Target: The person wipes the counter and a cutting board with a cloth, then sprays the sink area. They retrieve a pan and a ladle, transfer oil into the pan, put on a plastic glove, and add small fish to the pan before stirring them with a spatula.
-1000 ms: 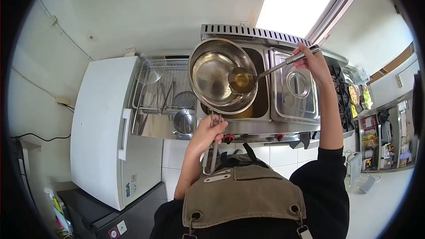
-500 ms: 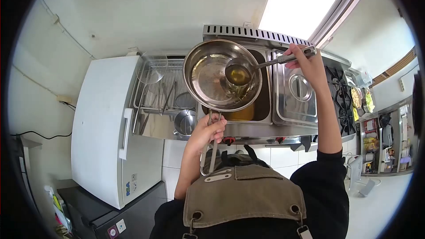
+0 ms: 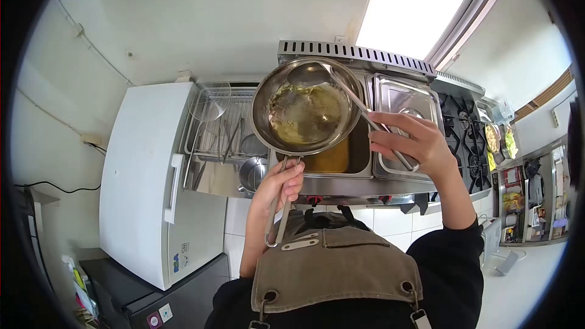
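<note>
A round steel pan (image 3: 308, 113) with yellowish liquid in it is held over an open fryer well (image 3: 338, 157) that contains amber liquid. My left hand (image 3: 281, 187) is closed round the pan's long looped handle, just below the rim. In my right hand (image 3: 417, 143) is the handle of a steel ladle (image 3: 309, 75), its bowl tilted inside the upper part of the pan. Right of the well, a steel lid (image 3: 417, 94) lies partly behind my right hand.
On the left stand a white fridge (image 3: 143, 176) and a wire rack (image 3: 213, 122) with tools and a small steel pot (image 3: 253, 173). A black-grated gas hob (image 3: 466, 128) is at the right, with food trays (image 3: 492, 137) beyond it.
The ladle has swung from the pan's right-centre to its upper edge and tipped. My right hand has come lower and nearer. The liquid is now spread across the pan.
</note>
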Demonstrator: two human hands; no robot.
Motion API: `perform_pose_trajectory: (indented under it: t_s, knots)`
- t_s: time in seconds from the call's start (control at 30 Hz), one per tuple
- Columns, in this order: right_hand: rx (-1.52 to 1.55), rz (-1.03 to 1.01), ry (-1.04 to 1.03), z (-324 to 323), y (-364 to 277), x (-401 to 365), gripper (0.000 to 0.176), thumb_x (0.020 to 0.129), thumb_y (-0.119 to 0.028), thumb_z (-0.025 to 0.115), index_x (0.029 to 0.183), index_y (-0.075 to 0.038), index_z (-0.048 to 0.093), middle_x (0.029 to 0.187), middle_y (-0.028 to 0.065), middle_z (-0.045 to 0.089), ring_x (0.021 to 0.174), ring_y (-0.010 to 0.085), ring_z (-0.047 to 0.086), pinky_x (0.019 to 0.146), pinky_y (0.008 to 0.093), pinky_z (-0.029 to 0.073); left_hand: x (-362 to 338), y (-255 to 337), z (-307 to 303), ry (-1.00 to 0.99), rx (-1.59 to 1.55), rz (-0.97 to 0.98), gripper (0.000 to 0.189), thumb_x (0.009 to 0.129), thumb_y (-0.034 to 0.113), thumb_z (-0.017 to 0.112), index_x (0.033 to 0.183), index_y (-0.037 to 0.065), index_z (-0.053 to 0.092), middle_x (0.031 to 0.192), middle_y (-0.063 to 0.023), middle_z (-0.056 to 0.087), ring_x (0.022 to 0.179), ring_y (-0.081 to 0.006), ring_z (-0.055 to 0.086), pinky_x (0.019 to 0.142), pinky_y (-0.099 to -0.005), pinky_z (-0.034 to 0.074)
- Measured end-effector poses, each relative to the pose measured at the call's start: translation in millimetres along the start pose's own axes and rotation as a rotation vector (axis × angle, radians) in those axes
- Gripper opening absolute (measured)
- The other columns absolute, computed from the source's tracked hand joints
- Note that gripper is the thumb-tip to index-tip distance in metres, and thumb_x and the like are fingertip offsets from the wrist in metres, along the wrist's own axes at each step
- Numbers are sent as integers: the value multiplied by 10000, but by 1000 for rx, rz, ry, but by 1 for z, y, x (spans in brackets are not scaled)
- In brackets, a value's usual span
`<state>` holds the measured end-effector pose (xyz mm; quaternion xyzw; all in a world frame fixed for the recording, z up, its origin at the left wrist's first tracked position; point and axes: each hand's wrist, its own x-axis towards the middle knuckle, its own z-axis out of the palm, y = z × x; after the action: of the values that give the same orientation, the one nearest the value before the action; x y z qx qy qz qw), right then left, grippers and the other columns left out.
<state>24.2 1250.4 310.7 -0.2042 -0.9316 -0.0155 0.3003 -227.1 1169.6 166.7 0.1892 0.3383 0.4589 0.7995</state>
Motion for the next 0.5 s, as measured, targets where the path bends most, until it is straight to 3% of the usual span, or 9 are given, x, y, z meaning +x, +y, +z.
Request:
perform_pose_trajectory:
  t_s: [0.17,0.5]
  knots:
    - [63,26,157,-3,5,-2,173,660,-112,756,814,-101,678,987,48,638,669,175,636,557,262,524,-1,3,2,-14,29,9,104,897,185,553,888,97,498,603,65,385,474,-32,367,415,-196,315]
    - [76,98,99,8,10,-10,138,689,-75,737,812,-81,675,978,73,639,690,184,646,579,260,525,-2,5,13,100,139,81,110,894,169,552,875,80,490,603,35,402,481,-68,404,434,-227,354]
